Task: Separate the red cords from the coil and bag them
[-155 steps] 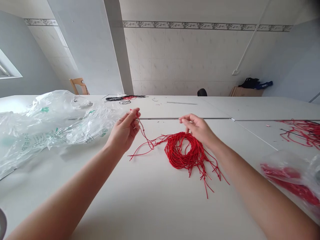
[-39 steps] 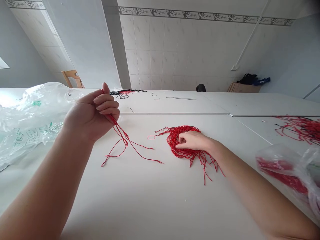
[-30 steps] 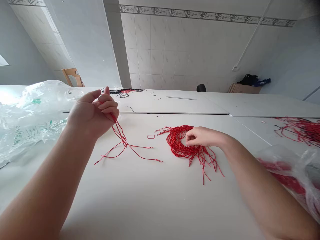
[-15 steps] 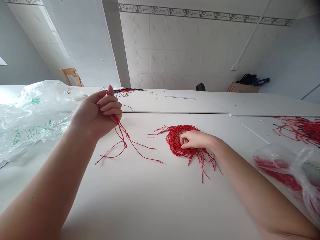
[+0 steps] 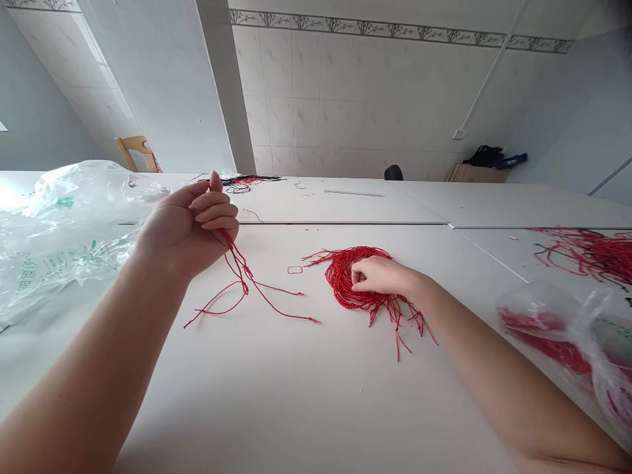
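My left hand [image 5: 197,220] is raised above the table on the left, its fingers curled around a few red cords [image 5: 245,271]. Their knotted ends hang below the palm and trail over the white table [image 5: 276,388]. To the right lies a coiled bundle of red braided cords [image 5: 340,280], loose ends spreading toward the front. My right hand [image 5: 376,275] rests on that bundle with its fingers bent inward and closed; the fingertips are partly hidden, so what they pinch does not show clearly.
Clear plastic bags [image 5: 74,224] pile up at the left. A knotted plastic bag with red contents [image 5: 553,336] sits at the right, below another heap of red cords [image 5: 602,253]. Black and red cords [image 5: 251,180] and a thin strip [image 5: 353,193] lie on the far table.
The view has shifted very slightly. Both hands keep nearly the same place and grip, and the cords lie as before.
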A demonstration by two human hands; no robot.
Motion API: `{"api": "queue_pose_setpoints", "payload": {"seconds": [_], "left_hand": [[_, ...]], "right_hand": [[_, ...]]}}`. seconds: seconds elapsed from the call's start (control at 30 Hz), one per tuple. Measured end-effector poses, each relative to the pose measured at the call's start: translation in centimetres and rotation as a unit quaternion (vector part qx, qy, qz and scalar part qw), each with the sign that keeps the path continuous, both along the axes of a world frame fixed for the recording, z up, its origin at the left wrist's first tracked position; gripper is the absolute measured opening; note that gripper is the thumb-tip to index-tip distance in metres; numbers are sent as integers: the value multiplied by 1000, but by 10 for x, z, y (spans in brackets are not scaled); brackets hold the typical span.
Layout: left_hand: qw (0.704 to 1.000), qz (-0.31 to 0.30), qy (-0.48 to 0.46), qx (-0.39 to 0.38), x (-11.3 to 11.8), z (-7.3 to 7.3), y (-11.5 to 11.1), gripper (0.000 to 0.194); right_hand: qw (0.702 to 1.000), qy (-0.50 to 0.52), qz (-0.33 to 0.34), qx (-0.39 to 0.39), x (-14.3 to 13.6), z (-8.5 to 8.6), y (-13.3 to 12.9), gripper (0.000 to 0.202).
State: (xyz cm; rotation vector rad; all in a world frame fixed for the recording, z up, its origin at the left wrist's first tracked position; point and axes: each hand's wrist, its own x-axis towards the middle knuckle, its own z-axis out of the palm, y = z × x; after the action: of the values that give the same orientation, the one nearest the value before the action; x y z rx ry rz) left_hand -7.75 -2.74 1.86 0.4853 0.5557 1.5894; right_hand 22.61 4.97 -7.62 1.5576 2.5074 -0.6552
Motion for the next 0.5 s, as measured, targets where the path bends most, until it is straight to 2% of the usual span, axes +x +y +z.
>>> {"api": "queue_pose_setpoints", "payload": {"seconds": [0.17,0.27,0.4,0.5], "left_hand": [[1000,-5,0,7,-2,-1,2,25],[1000,-7,-3,7,-3,-2,2,24],[1000,-6,-5,1,-2,1,0,22],[1000,-4,-9,8,-3,7,-5,23]], "right_hand": [[1000,1,-5,0,-1,-9,5,6],[1000,9,-1,-10,-1,-9,6,4],[999,45,7,-24,11,9,5,5],[983,184,-19,-8,36,31,3,18]]}}
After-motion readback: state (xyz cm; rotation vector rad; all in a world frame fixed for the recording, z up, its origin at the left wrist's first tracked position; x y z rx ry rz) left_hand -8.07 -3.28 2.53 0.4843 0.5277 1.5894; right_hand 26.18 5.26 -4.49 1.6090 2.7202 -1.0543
